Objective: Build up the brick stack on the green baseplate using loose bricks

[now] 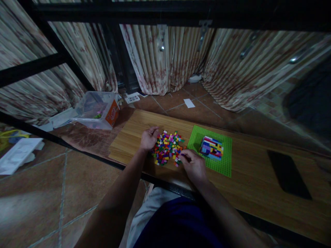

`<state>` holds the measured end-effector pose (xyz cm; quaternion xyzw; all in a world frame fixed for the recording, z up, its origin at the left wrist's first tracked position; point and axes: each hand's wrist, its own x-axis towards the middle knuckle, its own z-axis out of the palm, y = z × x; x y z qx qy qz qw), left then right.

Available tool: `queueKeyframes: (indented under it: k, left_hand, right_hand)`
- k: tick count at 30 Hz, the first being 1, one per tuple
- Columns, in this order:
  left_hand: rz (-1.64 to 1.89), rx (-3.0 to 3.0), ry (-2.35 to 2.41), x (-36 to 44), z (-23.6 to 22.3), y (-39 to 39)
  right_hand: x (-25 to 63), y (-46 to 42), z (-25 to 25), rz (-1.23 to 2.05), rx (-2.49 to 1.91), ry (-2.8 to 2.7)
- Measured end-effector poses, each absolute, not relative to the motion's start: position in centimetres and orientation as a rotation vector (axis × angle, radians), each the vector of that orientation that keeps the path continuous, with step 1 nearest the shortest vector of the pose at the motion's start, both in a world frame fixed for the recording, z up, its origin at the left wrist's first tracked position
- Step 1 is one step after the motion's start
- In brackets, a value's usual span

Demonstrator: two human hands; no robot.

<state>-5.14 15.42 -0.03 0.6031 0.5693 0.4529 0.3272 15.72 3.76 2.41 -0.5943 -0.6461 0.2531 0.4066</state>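
Note:
A loose pile of small multicoloured toy bricks (169,146) lies on the wooden board. At the pile's left edge is my left hand (149,138), its fingers apart and holding nothing that I can see. My right hand (193,163) is at the pile's right edge, thumb and fingers pinched together; whatever is between the fingertips is too small to make out. Just beyond it lies a green studded baseplate (224,167). On the baseplate stands a low block built of bricks (212,148) in white, red, blue, yellow and purple.
A dark flat slab (288,174) lies on the wooden board (248,186) at the right. Beyond the board's left end stands a clear plastic bin (90,110) with an orange label. Dark metal bars (90,156) run along the front edge and overhead. Curtains (152,62) hang behind.

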Motion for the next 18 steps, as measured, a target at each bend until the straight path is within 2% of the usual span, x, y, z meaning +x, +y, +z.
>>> queueKeyframes:
  k: [7,11,14,18]
  left_hand:
    - [1.175,1.568,1.502,-5.3,0.0,15.5]
    - [1.167,1.587,1.505,-5.3,0.3,15.5]
    - [1.165,1.59,1.524,-5.2,0.7,15.5]
    - [1.159,1.594,1.537,-5.2,1.0,15.5]
  right_hand:
    - [16.3,2.6,3.0,1.055,-1.329,-1.105]
    - [17.5,1.8,3.5,1.181,-1.272,-0.939]
    - [19.1,1.0,3.5,1.138,-1.288,-0.914]
    - [22.0,0.2,3.0,0.902,-1.428,-0.942]
